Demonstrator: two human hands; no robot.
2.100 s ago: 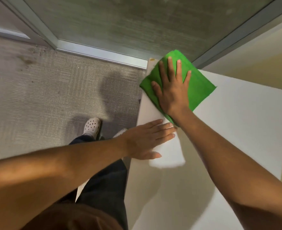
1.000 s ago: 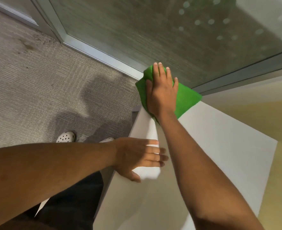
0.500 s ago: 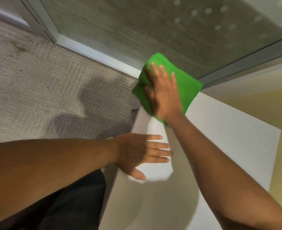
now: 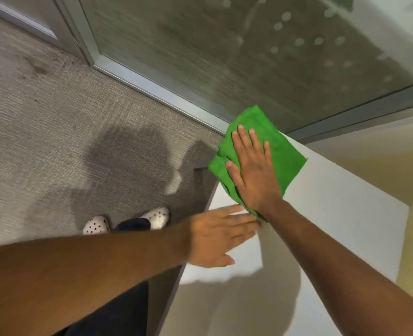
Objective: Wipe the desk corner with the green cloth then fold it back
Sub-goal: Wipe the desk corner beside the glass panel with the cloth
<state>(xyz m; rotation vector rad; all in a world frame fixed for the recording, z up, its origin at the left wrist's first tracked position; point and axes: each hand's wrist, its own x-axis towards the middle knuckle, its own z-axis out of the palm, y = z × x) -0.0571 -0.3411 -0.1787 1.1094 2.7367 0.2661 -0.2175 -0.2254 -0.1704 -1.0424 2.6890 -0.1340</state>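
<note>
The green cloth lies flat on the far left corner of the white desk, its left edge hanging slightly over the desk's side. My right hand presses palm-down on the cloth with fingers spread and straight. My left hand rests flat on the desk's left edge, just below the cloth, fingers extended toward my right wrist and holding nothing.
A frosted glass partition with a metal frame stands right behind the desk corner. A yellowish wall borders the desk on the right. Grey carpet and my white perforated shoes are at the left.
My right hand has slid the cloth back toward me and slightly right from the far corner tip. The left hand has stayed flat on the desk edge. The view has shifted.
</note>
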